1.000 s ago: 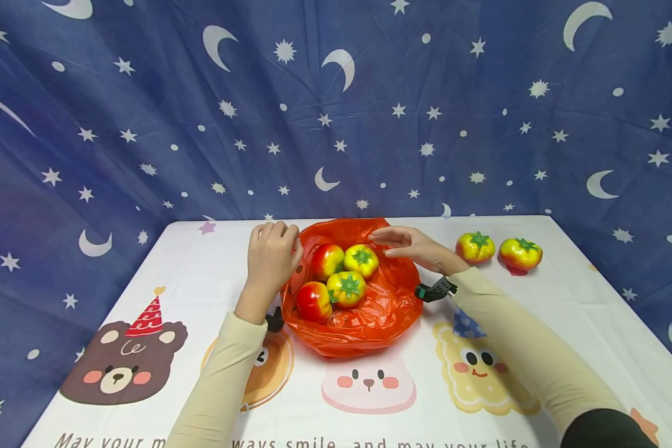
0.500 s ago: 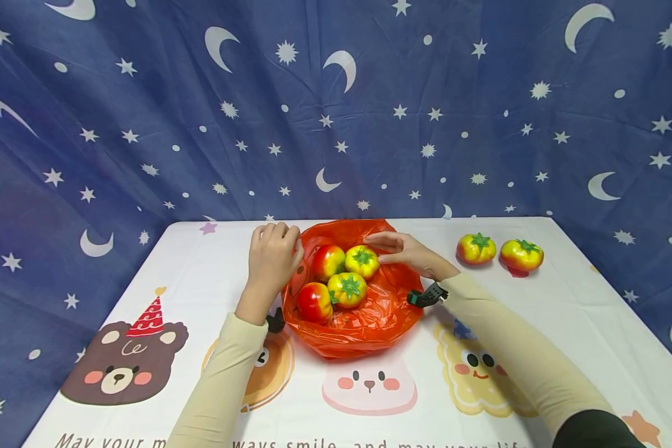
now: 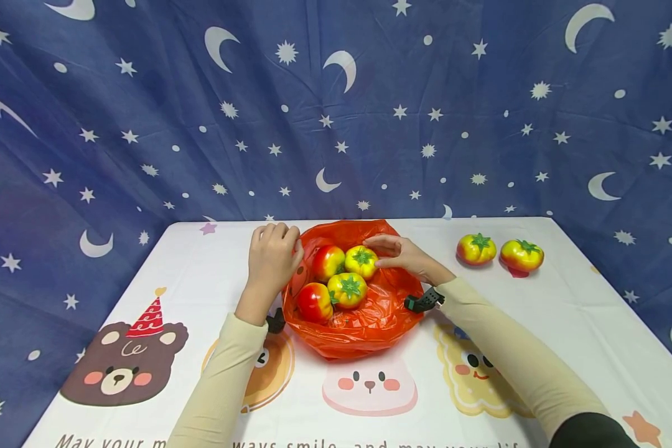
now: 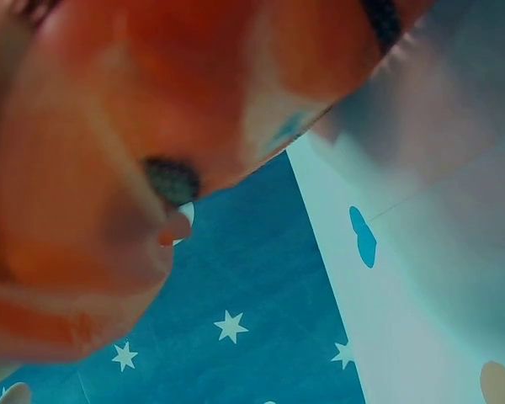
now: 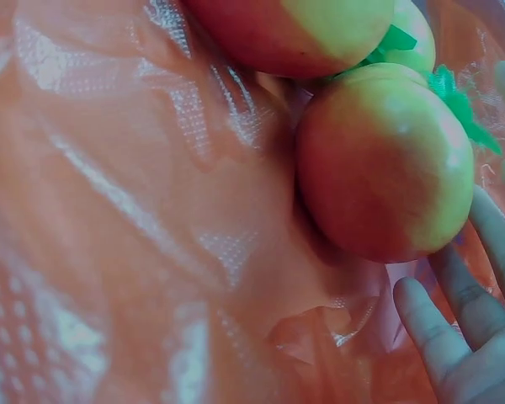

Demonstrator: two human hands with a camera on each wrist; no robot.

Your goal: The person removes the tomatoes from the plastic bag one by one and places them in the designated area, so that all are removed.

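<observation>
An open red plastic bag (image 3: 389,311) stands mid-table with several glossy red-and-yellow toy tomatoes inside, each with a green leafy top. At its left rim my left hand (image 3: 273,255), fingers curled, grips the plastic; the left wrist view is filled largely by the bag (image 4: 177,76), so the fingertips are hidden. Over the bag's right side reaches my right hand (image 3: 409,256), fingers spread loosely beside the upper right tomato (image 3: 361,261). In the right wrist view the fingers (image 5: 463,299) lie close against a tomato (image 5: 383,164); firm contact cannot be made out.
Two more toy tomatoes stand on the white printed tablecloth (image 3: 229,239) at the right: one nearer (image 3: 476,249), one farther right (image 3: 521,256), with something dark red beneath it. A blue star-patterned curtain (image 3: 336,124) hangs behind the table.
My right hand has moved left and slightly down over the bag, closer to the upper right tomato, its fingers bending a little. My left hand stays at the bag's rim.
</observation>
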